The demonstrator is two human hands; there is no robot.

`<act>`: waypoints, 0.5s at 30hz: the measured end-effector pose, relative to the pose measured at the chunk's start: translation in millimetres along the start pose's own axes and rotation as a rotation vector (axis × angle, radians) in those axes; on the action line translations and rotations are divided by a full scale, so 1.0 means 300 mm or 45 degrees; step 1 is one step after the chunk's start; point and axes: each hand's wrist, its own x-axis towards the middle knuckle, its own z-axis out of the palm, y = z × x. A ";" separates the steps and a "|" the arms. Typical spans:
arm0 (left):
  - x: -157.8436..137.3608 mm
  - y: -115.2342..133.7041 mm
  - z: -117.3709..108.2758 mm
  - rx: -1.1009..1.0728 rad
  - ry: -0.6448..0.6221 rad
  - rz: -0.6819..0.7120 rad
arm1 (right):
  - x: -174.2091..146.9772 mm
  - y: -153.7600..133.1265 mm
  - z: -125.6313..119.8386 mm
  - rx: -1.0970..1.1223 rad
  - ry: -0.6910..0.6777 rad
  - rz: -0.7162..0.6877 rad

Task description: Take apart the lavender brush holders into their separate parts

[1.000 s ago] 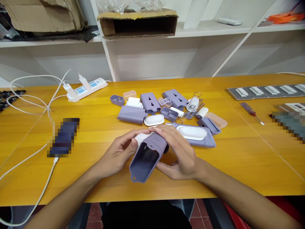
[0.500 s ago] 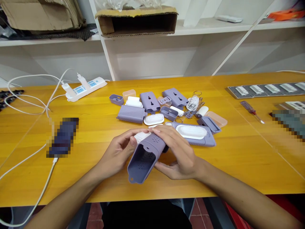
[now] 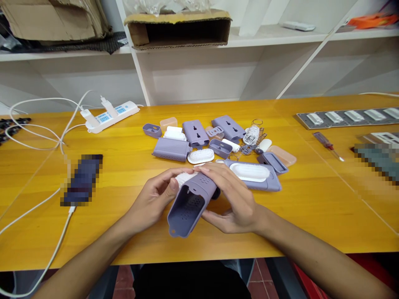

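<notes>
Held over the front of the table, a hollow purple plastic housing (image 3: 187,211) tilts with its open end toward me; small holes dot its walls. My right hand (image 3: 233,203) wraps its far right side. My left hand (image 3: 156,199) is closed at the left, thumb and fingers pinching a white ribbed or bristled piece (image 3: 184,178) against the housing. Part of that piece is hidden by the fingers and the housing. Just beyond my hands lie a flat purple part with a white oval brush head (image 3: 249,172) and a loose white oval brush head (image 3: 201,156).
Behind are several purple housings (image 3: 195,133), a purple cup (image 3: 220,148), wire springs (image 3: 249,147) and a peach cover (image 3: 282,155). At left are a power strip (image 3: 112,117), white cables and a phone (image 3: 82,178). A screwdriver (image 3: 328,145) lies right, near a long grey strip (image 3: 339,117).
The purple housing has tipped very slightly, its open end a touch higher. Both hands keep their hold, almost unmoved.
</notes>
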 end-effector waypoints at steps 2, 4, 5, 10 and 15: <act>0.000 -0.001 -0.001 -0.004 -0.002 0.001 | -0.003 0.002 0.000 -0.019 -0.004 0.011; 0.001 -0.001 -0.003 0.004 -0.002 0.000 | -0.006 0.003 -0.001 -0.027 0.002 0.013; 0.001 -0.001 -0.003 0.010 0.002 -0.001 | -0.006 0.004 -0.001 -0.025 0.003 0.012; 0.002 0.003 -0.001 -0.006 0.015 -0.015 | -0.004 0.005 -0.002 -0.014 0.005 0.005; -0.002 0.006 0.002 -0.044 0.015 -0.039 | -0.002 0.005 -0.002 -0.025 0.012 -0.004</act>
